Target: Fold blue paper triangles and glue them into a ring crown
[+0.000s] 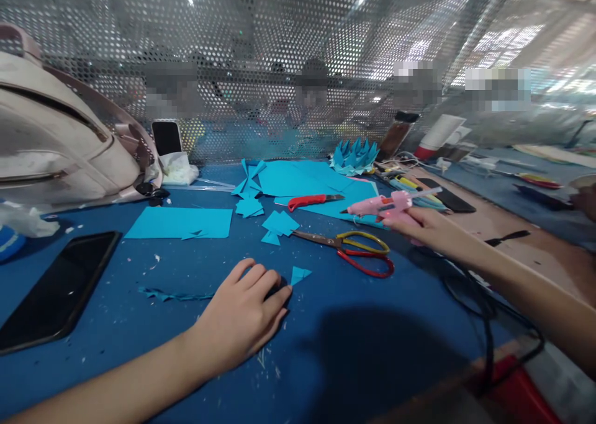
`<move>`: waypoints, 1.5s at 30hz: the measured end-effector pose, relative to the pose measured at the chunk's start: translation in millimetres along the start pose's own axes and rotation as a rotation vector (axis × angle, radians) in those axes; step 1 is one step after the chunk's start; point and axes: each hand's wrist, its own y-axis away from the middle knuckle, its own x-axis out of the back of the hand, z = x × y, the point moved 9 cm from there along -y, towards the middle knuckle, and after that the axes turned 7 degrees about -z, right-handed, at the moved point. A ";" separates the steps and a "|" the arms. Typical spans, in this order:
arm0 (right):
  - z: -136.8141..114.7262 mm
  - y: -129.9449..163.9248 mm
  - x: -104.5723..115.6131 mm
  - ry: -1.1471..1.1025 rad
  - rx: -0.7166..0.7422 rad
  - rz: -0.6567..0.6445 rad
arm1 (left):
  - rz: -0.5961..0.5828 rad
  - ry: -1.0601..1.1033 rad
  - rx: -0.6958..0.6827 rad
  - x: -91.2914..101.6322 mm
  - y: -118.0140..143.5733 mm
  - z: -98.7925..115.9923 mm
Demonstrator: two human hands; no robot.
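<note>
My right hand [419, 225] grips a pink hot glue gun [379, 207] by its handle. Its dark nozzle points left, and a clear glue stick sticks out of its back end. Lying low on the blue table, my left hand [249, 303] has bent fingers, with the fingertips at a small folded blue paper triangle [300, 276]; they seem to pinch its edge. A thin pleated strip of blue paper [177, 295] runs up to that hand, which hides its right end. Between the hands lie scissors [342, 243] with yellow and red handles, beside several small blue paper pieces [280, 223].
Blue sheets [298, 177], a red cutter [310, 202] and a spiky blue paper ornament [354, 157] lie toward the perforated metal screen [261, 101]. At left are a phone [63, 287] and a pale backpack [56, 132]. Black cable [487, 331] hangs near my right forearm.
</note>
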 end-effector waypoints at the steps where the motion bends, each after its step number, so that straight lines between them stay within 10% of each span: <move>1: 0.8 -2.3 -5.1 0.021 0.019 -0.039 | -0.002 0.000 0.000 -0.1 -0.3 -0.1; 11: 12.7 4.0 -35.0 -0.064 0.052 -0.122 | -0.015 0.007 0.002 0.0 0.2 -0.7; 19: 26.4 34.1 4.3 0.269 0.053 0.112 | -0.024 0.014 -0.001 -0.5 -1.1 -1.2; 30: -125.5 58.9 -73.9 -0.116 0.445 -0.470 | -0.027 -0.008 -0.025 0.3 0.2 4.2; 36: -147.4 23.9 -122.8 -0.140 0.494 -0.638 | -0.043 -0.032 -0.044 0.3 0.5 6.0; 45: -161.0 19.7 -132.0 -0.048 0.460 -0.686 | 0.026 -0.067 -0.083 10.7 0.4 7.6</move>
